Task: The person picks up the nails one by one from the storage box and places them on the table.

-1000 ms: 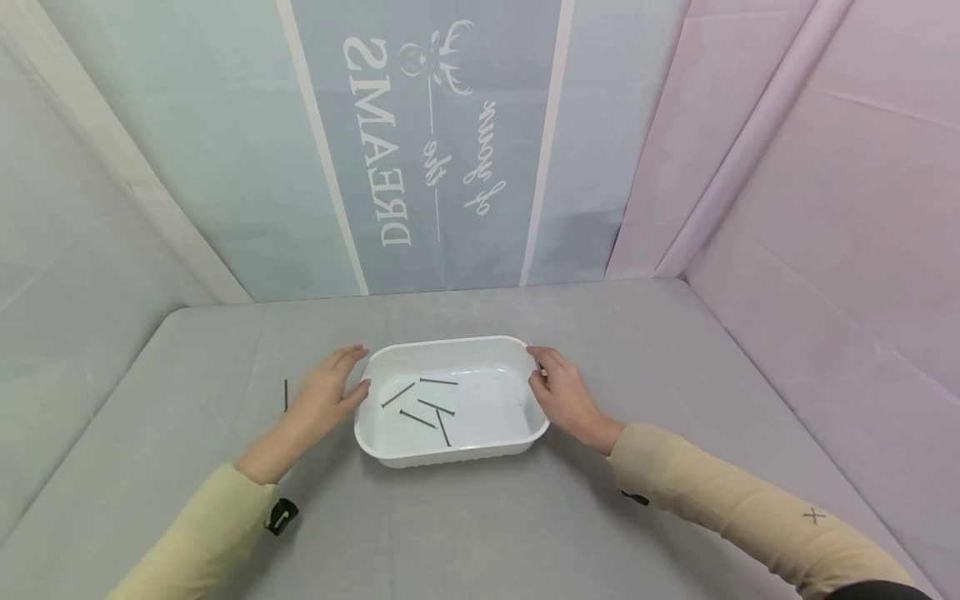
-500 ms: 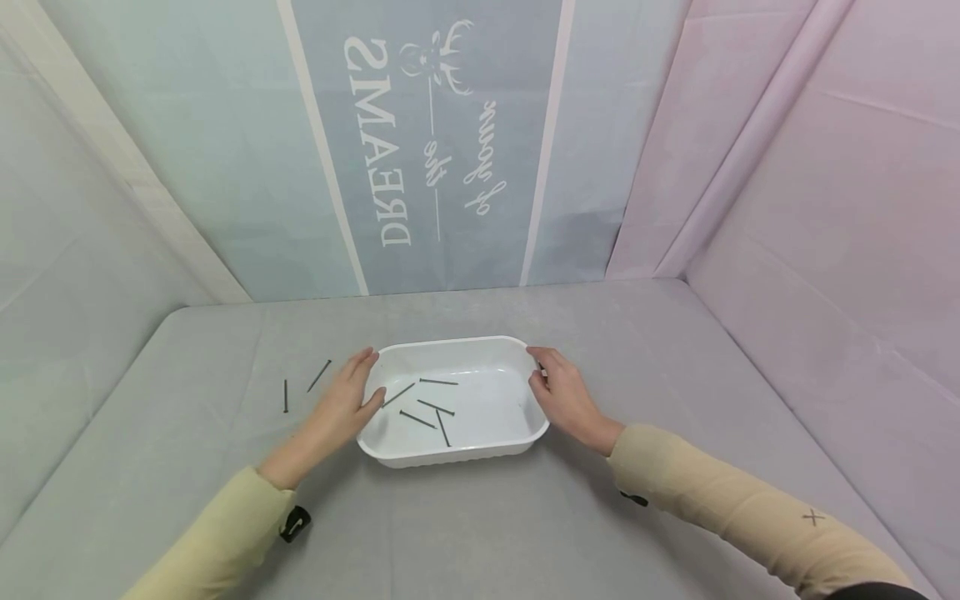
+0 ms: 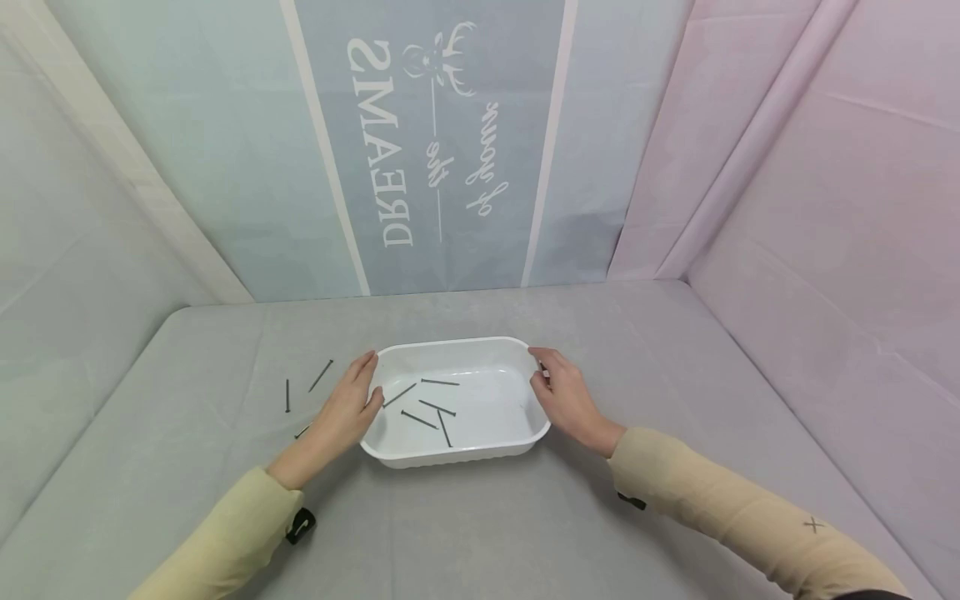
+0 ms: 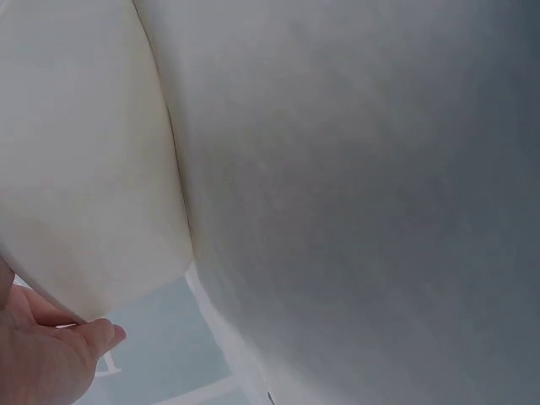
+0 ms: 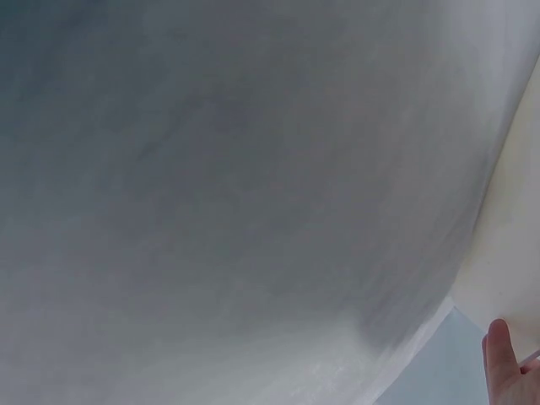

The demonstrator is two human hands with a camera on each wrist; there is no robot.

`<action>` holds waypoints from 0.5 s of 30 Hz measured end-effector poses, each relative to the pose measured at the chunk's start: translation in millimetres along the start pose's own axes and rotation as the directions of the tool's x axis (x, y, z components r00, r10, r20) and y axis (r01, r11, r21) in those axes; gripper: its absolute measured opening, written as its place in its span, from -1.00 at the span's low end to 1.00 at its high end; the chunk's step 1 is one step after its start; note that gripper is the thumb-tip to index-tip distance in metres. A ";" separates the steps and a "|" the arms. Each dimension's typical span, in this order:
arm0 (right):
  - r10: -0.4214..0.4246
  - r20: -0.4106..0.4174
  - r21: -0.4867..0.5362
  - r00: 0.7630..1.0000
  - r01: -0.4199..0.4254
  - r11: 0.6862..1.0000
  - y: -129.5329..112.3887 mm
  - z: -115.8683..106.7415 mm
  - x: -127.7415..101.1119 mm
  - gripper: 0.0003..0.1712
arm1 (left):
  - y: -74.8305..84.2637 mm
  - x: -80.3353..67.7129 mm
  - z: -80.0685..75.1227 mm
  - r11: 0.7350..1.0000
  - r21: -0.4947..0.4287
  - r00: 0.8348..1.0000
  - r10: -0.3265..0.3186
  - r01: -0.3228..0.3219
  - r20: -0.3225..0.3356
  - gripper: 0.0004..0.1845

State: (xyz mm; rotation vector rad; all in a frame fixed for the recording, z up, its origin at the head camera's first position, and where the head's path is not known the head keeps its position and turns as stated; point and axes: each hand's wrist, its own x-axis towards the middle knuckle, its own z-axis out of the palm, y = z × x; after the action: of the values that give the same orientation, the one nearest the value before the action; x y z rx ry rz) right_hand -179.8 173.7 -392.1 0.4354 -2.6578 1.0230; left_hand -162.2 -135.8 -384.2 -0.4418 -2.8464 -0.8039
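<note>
A white plastic tray (image 3: 491, 412) with rounded corners stands on the grey table, and both hands hold it by its short ends. My left hand (image 3: 347, 412) grips the left end, thumb over the rim and fingers along the outside. At the right end, my right hand (image 3: 568, 402) holds the rim in the same way. Several dark nails (image 3: 420, 419) lie scattered on the tray's floor, mostly in its left half. The left wrist view catches the thumb and fingers at the rim of the tray wall (image 4: 93, 169). Fingers also meet the wall in the right wrist view.
Left of the tray, one nail (image 3: 287, 396) lies on the grey table (image 3: 480, 533), with another nail (image 3: 321, 376) slanted beside it. A third dark piece (image 3: 302, 432) shows partly behind the left wrist. Fabric walls enclose the table at the back and sides.
My left hand has shifted right onto the tray's left end, bringing the slanted nail and the third dark piece into view. The right hand and the nails inside the tray have stayed in place.
</note>
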 end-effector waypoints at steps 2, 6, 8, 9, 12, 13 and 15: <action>0.001 0.001 0.002 1.000 -0.001 1.000 -0.6 -0.2 -0.1 -0.57 | -0.1 -0.1 -0.1 1.000 0.001 1.000 -0.008 0.008 0.007 -0.46; 0.015 0.007 0.003 1.000 -0.015 1.000 -2.0 -0.4 -0.5 -0.57 | 0.0 0.0 -0.5 1.000 0.004 1.000 -0.014 0.014 0.011 -0.47; 0.021 0.007 0.003 1.000 -0.021 1.000 -2.3 -0.3 -0.7 -0.56 | 0.1 0.2 -0.5 1.000 0.005 1.000 -0.014 0.014 0.014 -0.48; 0.023 0.007 0.001 1.000 -0.023 1.000 -2.3 0.0 -0.6 -0.56 | 0.1 0.2 -0.5 1.000 0.004 1.000 -0.016 0.016 0.015 -0.48; 0.023 0.006 -0.006 1.000 -0.023 1.000 -1.9 0.7 -0.2 -0.56 | 0.0 0.6 -1.0 1.000 0.000 1.000 -0.019 0.019 0.018 -0.48; 0.022 0.006 -0.009 1.000 -0.022 1.000 -1.8 0.8 0.1 -0.56 | -0.1 0.8 -1.1 1.000 -0.002 1.000 -0.021 0.021 0.020 -0.48; 0.023 0.005 -0.007 1.000 -0.023 1.000 -1.8 0.8 0.8 -0.56 | -0.5 1.4 -1.4 1.000 -0.008 1.000 -0.019 0.019 0.022 -0.48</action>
State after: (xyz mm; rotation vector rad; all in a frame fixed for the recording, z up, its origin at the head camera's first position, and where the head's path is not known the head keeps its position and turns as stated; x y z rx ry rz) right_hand -179.9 171.6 -391.4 0.4074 -2.6762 1.0202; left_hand -163.6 -136.6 -382.9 -0.4277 -2.8729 -0.8201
